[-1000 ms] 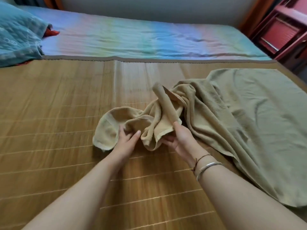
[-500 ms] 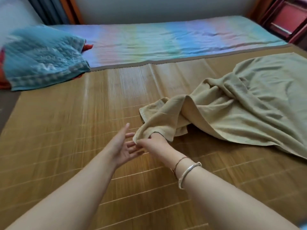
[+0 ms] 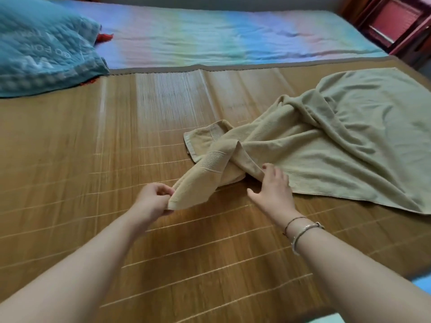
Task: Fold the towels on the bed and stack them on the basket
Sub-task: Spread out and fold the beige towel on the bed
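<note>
A large beige towel [image 3: 338,141] lies crumpled on the bamboo mat [image 3: 116,159] of the bed, spreading to the right. My left hand [image 3: 154,201] pinches one corner of it, pulled toward me and lifted off the mat. My right hand [image 3: 272,190] reaches with spread fingers to a twisted fold of the same towel and touches its edge. No basket is in view.
A teal quilted blanket [image 3: 44,47] is heaped at the far left. A pastel striped sheet [image 3: 221,38] covers the far side of the bed. Red wooden furniture [image 3: 394,26] stands at the far right corner.
My left hand has taken hold of the towel corner that my right hand held before. My right hand let go and moved right onto another fold. The camera view shifted.
</note>
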